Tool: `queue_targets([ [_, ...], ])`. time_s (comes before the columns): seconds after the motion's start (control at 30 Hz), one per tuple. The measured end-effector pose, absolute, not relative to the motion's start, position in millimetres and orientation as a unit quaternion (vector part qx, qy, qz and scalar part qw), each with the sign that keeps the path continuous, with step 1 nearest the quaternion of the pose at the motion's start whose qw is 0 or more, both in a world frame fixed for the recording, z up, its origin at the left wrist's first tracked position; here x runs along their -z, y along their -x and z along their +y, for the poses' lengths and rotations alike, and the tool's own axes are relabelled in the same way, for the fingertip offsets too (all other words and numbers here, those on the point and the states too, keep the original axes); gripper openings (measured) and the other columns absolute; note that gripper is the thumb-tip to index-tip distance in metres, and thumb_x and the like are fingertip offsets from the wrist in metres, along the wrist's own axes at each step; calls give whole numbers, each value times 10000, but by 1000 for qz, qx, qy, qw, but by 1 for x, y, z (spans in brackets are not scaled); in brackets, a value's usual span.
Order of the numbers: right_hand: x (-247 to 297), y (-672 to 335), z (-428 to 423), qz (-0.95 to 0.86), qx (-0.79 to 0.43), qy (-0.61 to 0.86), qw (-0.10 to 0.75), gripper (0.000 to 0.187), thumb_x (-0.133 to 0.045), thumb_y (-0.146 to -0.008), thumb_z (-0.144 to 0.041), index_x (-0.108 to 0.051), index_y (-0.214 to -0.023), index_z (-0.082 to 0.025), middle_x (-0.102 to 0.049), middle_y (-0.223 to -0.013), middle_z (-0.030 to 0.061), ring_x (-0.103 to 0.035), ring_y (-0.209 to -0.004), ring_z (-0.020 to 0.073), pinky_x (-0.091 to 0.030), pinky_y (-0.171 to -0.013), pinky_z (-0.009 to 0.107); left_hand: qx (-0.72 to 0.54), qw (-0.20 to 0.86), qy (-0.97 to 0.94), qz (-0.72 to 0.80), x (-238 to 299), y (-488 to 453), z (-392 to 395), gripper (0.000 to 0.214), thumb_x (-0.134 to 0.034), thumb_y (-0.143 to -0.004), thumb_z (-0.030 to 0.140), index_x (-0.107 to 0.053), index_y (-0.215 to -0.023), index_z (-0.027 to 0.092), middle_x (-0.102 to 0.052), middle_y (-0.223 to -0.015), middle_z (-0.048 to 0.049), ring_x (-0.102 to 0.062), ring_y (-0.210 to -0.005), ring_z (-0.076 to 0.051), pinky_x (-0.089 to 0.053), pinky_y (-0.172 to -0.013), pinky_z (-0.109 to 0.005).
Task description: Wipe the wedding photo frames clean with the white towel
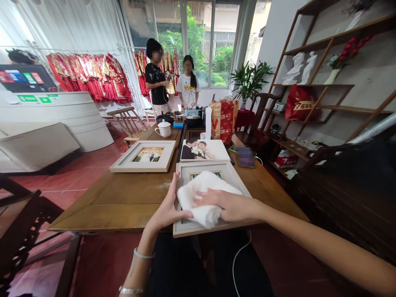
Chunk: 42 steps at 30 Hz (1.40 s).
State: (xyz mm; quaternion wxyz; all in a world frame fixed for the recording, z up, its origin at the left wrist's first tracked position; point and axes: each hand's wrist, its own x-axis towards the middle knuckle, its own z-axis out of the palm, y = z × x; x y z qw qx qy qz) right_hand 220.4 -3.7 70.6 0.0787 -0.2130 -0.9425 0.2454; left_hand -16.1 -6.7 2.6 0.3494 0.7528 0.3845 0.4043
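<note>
A light wooden picture frame [237, 176] lies at the near edge of the table, its front side jutting slightly over. My left hand [167, 206] grips its left side, with the thumb over the front and the fingers along the outer edge. Under my right hand [225, 203] is a bunched white cloth [192, 190], pressed on the frame's face and hiding most of the picture inside. Left of it on the table rests a second picture frame [169, 156] with a small photo of two people. Just behind stands a tilted wedding photo panel [216, 154].
The wooden table [123, 202] also bears a lidded white mug [163, 129], a phone [246, 157] on a cable, a red and tan paper bag [223, 121] and a dark pan [193, 120]. Two people [156, 76] are beyond the far end. Shelves [324, 84] line the right.
</note>
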Motion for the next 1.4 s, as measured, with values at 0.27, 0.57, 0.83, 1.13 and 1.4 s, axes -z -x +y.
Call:
queue_targets([
  [0.27, -102, -297, -36, -890, -247, 382, -26, 722, -409, -652, 26, -593, -1261, -316, -540, -1368, -27, -452, -1298, 234, -293, -1120, 433, -362, 322, -766, 424, -9, 15, -11, 860, -597, -872, 419, -36, -1514, 307, -26, -1605, -30, -45, -1464, -264, -63, -1190, -429],
  [0.57, -61, -293, 48, -839, -35, 534, 104, 711, -431, -680, -5, -488, -1369, -174, -449, -1436, 106, -321, -1367, 337, -275, -1081, 573, -356, 315, -781, 405, -8, 18, -9, 659, -488, -931, 325, -161, -1503, 314, -110, -1596, -4, -29, -1465, -248, -44, -1193, -445],
  [0.83, -46, -248, 23, -921, -136, 355, 90, 800, -468, -610, -21, -468, -1378, -245, -388, -1481, 27, -181, -1425, 275, -87, -1131, 584, -363, 313, -772, 418, -3, 15, -6, 609, -418, -964, 395, -156, -1506, 300, -115, -1597, 3, -58, -1465, -235, -64, -1198, -400],
  [1.13, -80, -260, -66, -931, -274, 236, 46, 888, -406, -606, 69, -420, -1402, -325, -372, -1488, -34, -159, -1429, 208, -94, -1163, 502, -365, 305, -780, 408, 0, 17, -6, 588, -389, -969, 309, -151, -1506, 307, -98, -1598, 11, -55, -1464, -227, -49, -1197, -417],
  [1.4, -42, -298, -5, -889, -56, 446, 88, 889, -400, -557, 61, -466, -1377, -274, -409, -1472, 13, -185, -1426, 230, -109, -1144, 552, -351, 310, -782, 412, -5, 18, -7, 604, -384, -944, 227, -170, -1505, 287, -112, -1596, 4, -47, -1464, -244, -50, -1196, -419],
])
